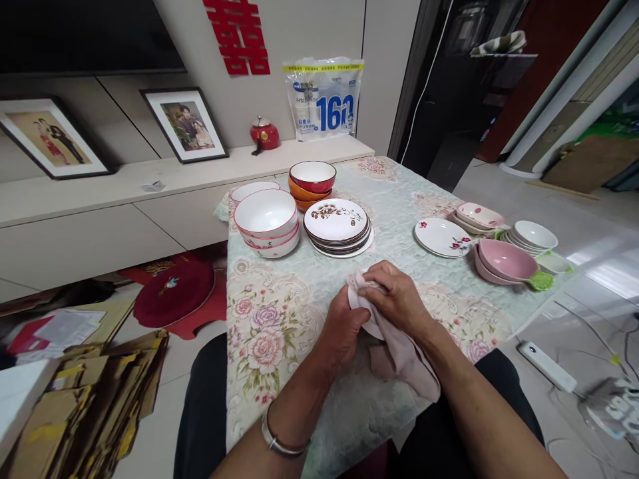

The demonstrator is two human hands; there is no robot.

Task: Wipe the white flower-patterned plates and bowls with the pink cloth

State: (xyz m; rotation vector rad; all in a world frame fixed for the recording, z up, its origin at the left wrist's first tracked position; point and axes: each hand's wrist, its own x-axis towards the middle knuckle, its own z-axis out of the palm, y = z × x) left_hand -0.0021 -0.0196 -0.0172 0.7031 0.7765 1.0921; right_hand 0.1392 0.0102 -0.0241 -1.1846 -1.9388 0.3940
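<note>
My right hand (397, 296) is closed on a pale pink cloth (399, 349), whose loose end hangs toward the table's near edge. Close against it, my left hand (347, 322) grips a white dish (372, 326), mostly covered by the cloth and hands, so its exact shape is hidden. Just beyond the hands stands a stack of plates (337, 223), the top one white with a brown flower pattern. To its left are stacked white bowls with pink rims (267, 216). Red and orange bowls (312, 179) are piled behind.
On the table's right side lie white flowered plates (442, 237), pink leaf-shaped bowls (506, 261), spotted pink dishes (479, 216) and small white bowls (535, 235). A flowered cloth (269, 346) covers the table. Flattened cardboard (94, 392) and a red stool (174, 293) are at left.
</note>
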